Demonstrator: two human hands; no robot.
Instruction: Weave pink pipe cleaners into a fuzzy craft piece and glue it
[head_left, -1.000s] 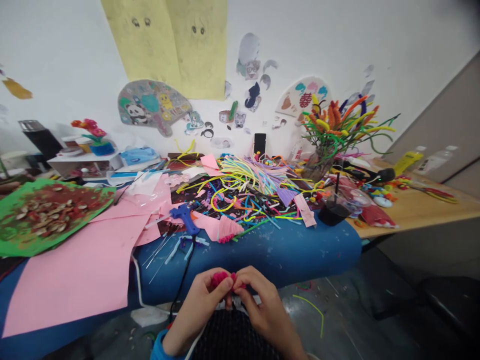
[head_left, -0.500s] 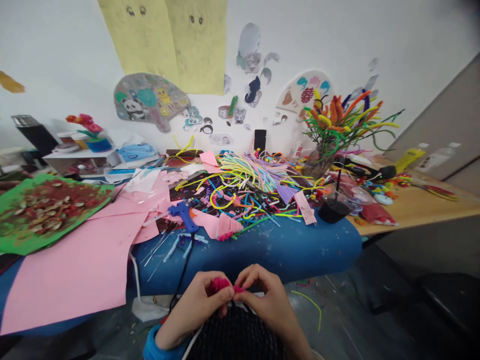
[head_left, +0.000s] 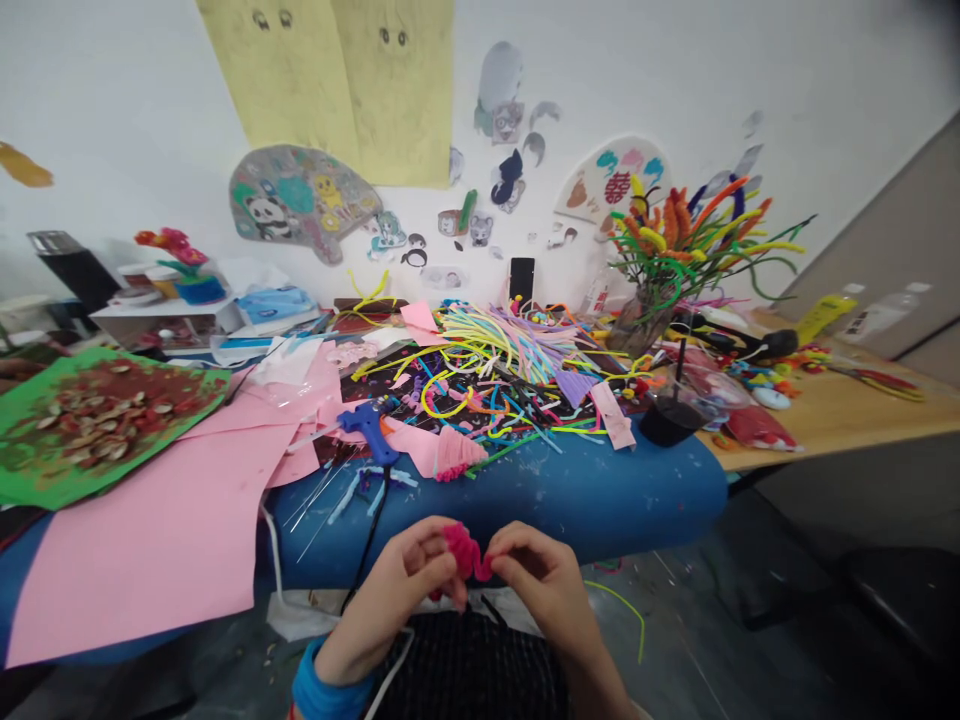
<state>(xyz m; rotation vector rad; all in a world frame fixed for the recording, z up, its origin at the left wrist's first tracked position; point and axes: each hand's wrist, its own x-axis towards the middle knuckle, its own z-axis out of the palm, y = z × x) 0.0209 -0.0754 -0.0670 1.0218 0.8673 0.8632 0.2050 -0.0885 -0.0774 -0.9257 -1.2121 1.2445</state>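
Between my hands, just in front of the blue table edge, is a bright pink pipe cleaner (head_left: 463, 548) bent into tight zigzag folds. My left hand (head_left: 416, 575) pinches the folded bunch between thumb and fingers. With thumb and forefinger, my right hand (head_left: 536, 575) grips its other end, where a single bend stands apart from the bunch. On the table beyond lie a blue glue gun (head_left: 367, 428) and a pink paper piece (head_left: 459, 453) wrapped in pink pipe cleaner, with a darker pink edge.
A tangle of coloured pipe cleaners (head_left: 510, 345) covers the middle of the blue table cover (head_left: 555, 500). A dark drink cup (head_left: 667, 420) stands near the right edge. Pink sheets (head_left: 150, 540) and a green sheet with scraps (head_left: 97, 420) lie left. Thin sticks (head_left: 319, 500) lie near the glue gun.
Both hands have risen slightly, and the right has moved a little away from the left. More of the folded pink pipe cleaner shows between them.
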